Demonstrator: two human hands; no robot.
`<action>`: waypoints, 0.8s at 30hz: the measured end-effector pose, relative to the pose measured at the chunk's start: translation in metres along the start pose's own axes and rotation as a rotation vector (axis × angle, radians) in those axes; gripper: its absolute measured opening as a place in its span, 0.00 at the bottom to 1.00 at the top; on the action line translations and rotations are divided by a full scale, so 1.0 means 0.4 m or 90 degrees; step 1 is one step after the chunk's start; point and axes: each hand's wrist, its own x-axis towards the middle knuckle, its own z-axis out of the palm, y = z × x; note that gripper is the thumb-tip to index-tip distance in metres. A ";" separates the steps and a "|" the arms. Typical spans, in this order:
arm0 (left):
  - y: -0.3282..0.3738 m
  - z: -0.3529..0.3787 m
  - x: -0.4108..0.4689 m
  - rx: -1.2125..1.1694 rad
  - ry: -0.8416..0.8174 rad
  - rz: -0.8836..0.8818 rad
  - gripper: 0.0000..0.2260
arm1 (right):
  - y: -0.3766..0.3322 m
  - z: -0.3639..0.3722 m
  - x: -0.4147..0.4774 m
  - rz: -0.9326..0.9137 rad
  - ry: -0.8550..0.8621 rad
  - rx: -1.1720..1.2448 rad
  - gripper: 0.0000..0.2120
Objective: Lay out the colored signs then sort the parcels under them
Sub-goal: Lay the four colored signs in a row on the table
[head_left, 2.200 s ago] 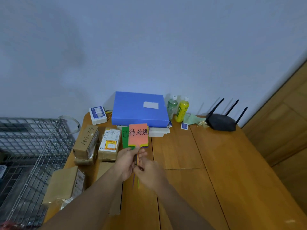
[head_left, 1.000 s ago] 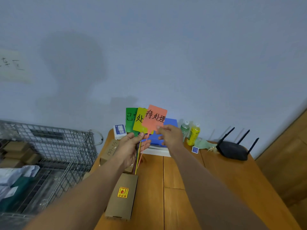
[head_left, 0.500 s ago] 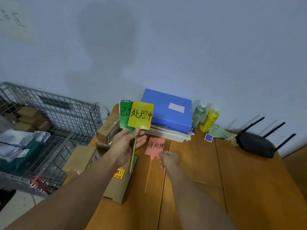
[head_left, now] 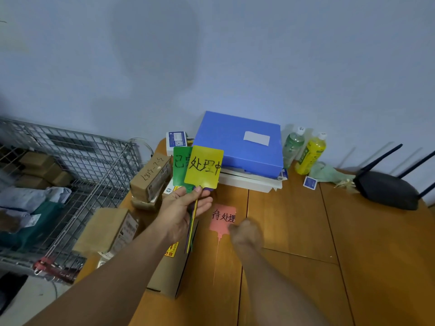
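Observation:
My left hand (head_left: pixel 181 208) grips the stems of a yellow sign (head_left: pixel 204 167) and a green sign (head_left: pixel 180 168), held upright above the table's left side; a sliver of a purple sign (head_left: pixel 208 189) shows behind them. A salmon-pink sign (head_left: pixel 222 217) lies flat on the wooden table (head_left: pixel 294 231), its thin stem pointing toward me. My right hand (head_left: pixel 246 232) is blurred, at that sign's lower right corner. Brown parcels stand at the left: one with handwritten numbers (head_left: pixel 150 177), one nearer (head_left: pixel 108 231), one under my left forearm (head_left: pixel 169 271).
A blue box (head_left: pixel 240 142) on white trays stands at the back by the wall, with a green bottle (head_left: pixel 293 147), a yellow bottle (head_left: pixel 310 154) and a black router (head_left: pixel 386 191) to its right. A wire cage (head_left: pixel 70 165) holding more parcels stands left of the table.
My right hand took the salmon-pink sign out of the bunch and laid it on the table. My left hand keeps the other signs raised.

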 end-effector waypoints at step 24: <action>0.043 0.497 -0.257 -0.068 -0.055 0.042 0.13 | -0.109 -0.786 -0.199 -0.367 -0.047 0.549 0.07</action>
